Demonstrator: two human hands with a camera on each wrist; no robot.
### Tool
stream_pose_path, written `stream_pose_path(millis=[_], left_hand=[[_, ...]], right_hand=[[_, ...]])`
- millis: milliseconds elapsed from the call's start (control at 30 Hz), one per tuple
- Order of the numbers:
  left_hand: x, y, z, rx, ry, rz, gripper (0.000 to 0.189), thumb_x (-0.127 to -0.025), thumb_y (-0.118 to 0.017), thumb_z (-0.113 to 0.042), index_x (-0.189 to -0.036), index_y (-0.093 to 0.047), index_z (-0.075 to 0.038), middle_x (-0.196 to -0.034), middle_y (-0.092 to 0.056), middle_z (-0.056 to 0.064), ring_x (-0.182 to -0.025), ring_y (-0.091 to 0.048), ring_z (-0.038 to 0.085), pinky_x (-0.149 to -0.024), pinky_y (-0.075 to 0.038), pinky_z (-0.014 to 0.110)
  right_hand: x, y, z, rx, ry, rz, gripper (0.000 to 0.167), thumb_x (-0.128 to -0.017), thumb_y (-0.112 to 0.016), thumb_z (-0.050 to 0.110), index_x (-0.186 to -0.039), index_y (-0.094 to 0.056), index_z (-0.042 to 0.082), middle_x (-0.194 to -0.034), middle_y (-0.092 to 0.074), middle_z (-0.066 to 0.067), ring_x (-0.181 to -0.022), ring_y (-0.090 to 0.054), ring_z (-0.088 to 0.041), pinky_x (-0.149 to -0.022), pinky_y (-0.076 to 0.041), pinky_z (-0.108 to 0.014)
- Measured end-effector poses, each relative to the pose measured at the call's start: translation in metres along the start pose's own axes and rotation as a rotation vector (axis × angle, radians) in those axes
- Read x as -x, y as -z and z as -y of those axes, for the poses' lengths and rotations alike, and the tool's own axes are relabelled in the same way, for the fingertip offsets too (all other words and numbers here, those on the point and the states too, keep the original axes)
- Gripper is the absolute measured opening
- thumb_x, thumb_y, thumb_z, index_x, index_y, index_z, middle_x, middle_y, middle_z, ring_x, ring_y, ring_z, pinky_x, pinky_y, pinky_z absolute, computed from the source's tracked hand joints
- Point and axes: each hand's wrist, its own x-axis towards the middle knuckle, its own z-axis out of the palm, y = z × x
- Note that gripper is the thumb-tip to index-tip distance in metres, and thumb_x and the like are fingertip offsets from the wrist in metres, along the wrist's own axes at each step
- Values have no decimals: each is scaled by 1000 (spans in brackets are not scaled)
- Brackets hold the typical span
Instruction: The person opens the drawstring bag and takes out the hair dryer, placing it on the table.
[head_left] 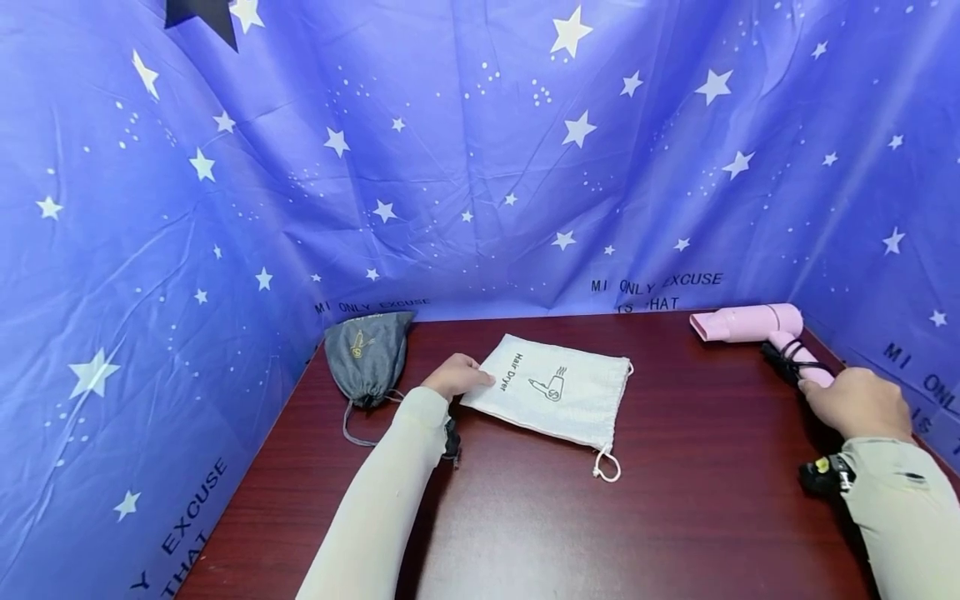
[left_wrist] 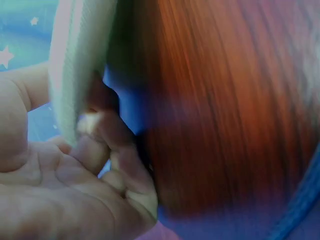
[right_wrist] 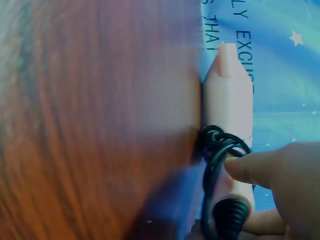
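Note:
My left hand [head_left: 456,377] pinches the near-left edge of a white drawstring bag [head_left: 577,408] printed "Hair Dryer". In the left wrist view the bag's fabric [left_wrist: 82,55] stands between the thumb and curled fingers. At the right side of the table, my right hand [head_left: 861,404] grips the handle of a pink hair dryer [head_left: 757,323], whose nozzle points left. A black power cord [right_wrist: 215,155] is wound round the handle, with the thumb right beside its loops. The fingers on the handle's far side are partly hidden.
A dark grey drawstring pouch [head_left: 366,350] lies at the table's back left, its cord trailing toward the left forearm. The dark red wooden table [head_left: 600,533] is bordered at the back and sides by a blue curtain [head_left: 465,167] with white stars.

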Motion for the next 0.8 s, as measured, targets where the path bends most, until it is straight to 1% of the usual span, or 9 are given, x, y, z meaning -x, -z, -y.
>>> stream_pose_path(millis=[100,167,233,300,367,467,600,700,800], left_hand=[[0,-2,-2,-54,-15,0,31,-88,-77,-16,-70,-52,-12,-73,-43,-1,-68,-43,14,-61,-39,26],[0,-2,-4,-138,-13,-16,37,-88,-76,-17,-64,-48,-14,-67,-37,-3,-63,-39,13,-59,-37,27],[2,-2,-7,-219,-12,-29,41,-88,-76,-18,-62,-44,-14,-64,-33,-2,-61,-36,15,-58,-35,29],[4,-1,-10,-312,-23,-44,37,-88,-74,-20,-65,-46,-13,-65,-36,-1,-63,-38,17,-59,-37,30],[8,-1,-12,-386,-45,-58,26,-87,-72,-20,-72,-53,-10,-71,-47,2,-68,-45,19,-64,-42,32],[13,-4,-14,-469,-79,-79,18,-86,-69,-22,-89,-62,-6,-92,-58,9,-84,-52,24,-78,-48,38],[15,-13,-17,-593,-116,-119,33,-88,-66,-31,-108,-64,-6,-115,-54,15,-100,-56,30,-91,-48,48],[14,-22,-18,-717,-136,-148,47,-93,-63,-41,-124,-64,-5,-125,-53,17,-110,-57,34,-96,-47,51],[15,-29,-19,-827,-151,-160,60,-98,-58,-52,-138,-60,-7,-134,-51,17,-120,-54,34,-100,-45,51]], right_hand=[[3,0,7,-19,-20,-9,61,-96,-56,35,-101,-56,-25,-103,-49,-52,-92,-49,-70,-69,-41,-64],[4,0,14,-44,-32,-27,68,-95,-56,34,-113,-46,-31,-114,-37,-58,-103,-39,-76,-78,-36,-71],[5,-1,24,-66,-38,-52,77,-95,-56,34,-122,-34,-35,-121,-27,-62,-110,-30,-80,-83,-29,-76],[5,-3,34,-73,-3,-85,75,-94,-56,32,-121,-34,-34,-122,-26,-62,-111,-29,-81,-83,-26,-77],[5,-7,44,-62,61,-125,71,-92,-59,29,-118,-37,-33,-119,-30,-61,-108,-32,-79,-81,-27,-76],[6,-16,60,-34,178,-178,64,-88,-63,25,-111,-45,-32,-112,-39,-58,-100,-40,-76,-79,-29,-75],[11,-29,81,-29,289,-191,59,-85,-69,23,-107,-50,-28,-112,-44,-52,-102,-43,-71,-80,-32,-75],[14,-36,96,-38,345,-175,60,-87,-71,25,-114,-50,-24,-121,-43,-49,-109,-42,-68,-83,-32,-77],[16,-43,111,-30,411,-155,66,-89,-73,30,-123,-51,-22,-129,-42,-47,-114,-42,-68,-86,-32,-78]])
